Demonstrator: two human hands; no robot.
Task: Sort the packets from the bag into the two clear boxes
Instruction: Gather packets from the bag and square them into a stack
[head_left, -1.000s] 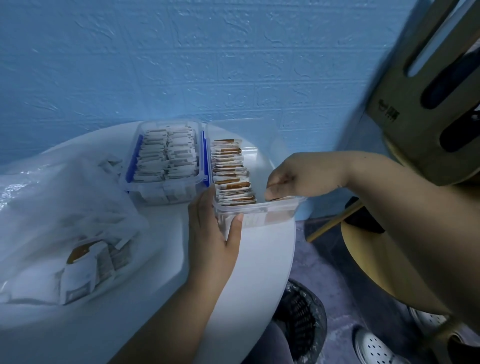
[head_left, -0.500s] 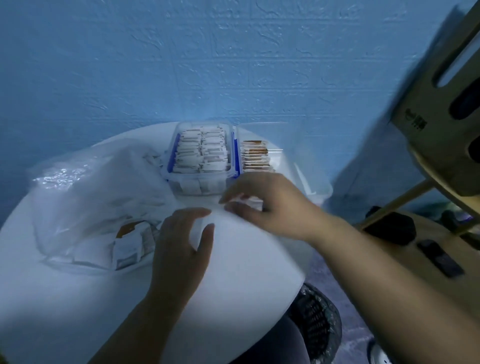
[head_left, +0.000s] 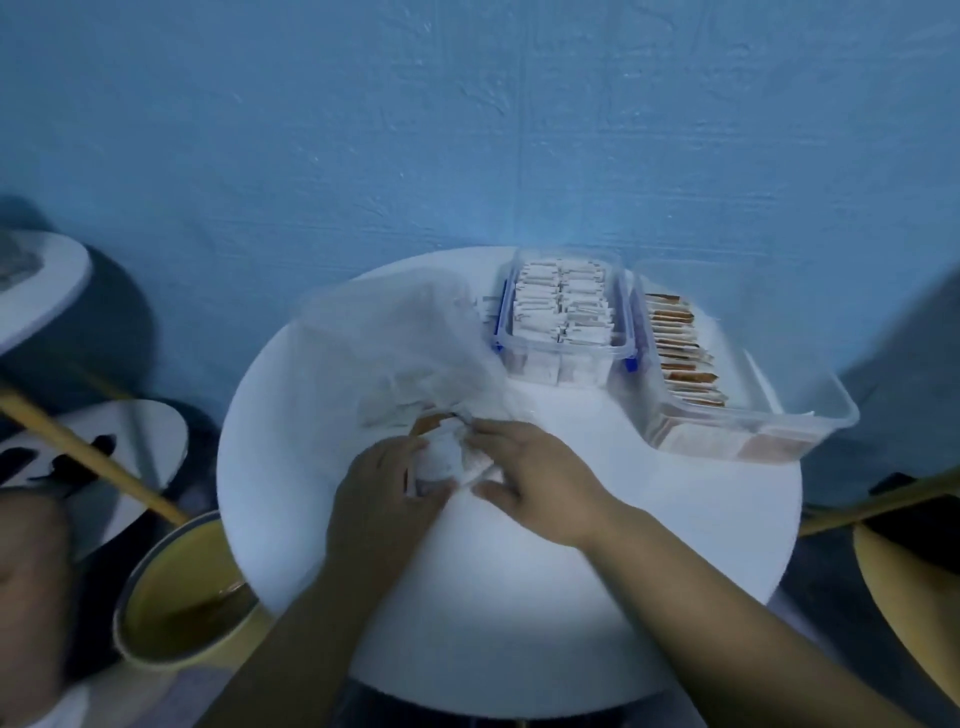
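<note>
A clear plastic bag (head_left: 384, 353) lies crumpled on the left half of the round white table (head_left: 519, 597). At its mouth sit white packets (head_left: 441, 460) and one brown packet (head_left: 423, 423). My left hand (head_left: 379, 499) curls round the white packets from the left. From the right, my right hand (head_left: 535, 478) pinches one of them between thumb and fingers. The picture is blurred here. At the back stands a clear box with blue clips (head_left: 563, 358), full of white packets. To its right a larger clear box (head_left: 779, 421) holds a row of brown packets.
A blue wall rises close behind the table. A yellow round container (head_left: 176, 608) and a wooden rod (head_left: 88, 457) are at lower left, beside another small round table (head_left: 31, 280). A yellow seat (head_left: 909, 587) is at the right edge.
My right hand left the brown-packet box and came across to the bag's mouth. My left hand let go of that box and moved onto the packets at the bag. The view swung left.
</note>
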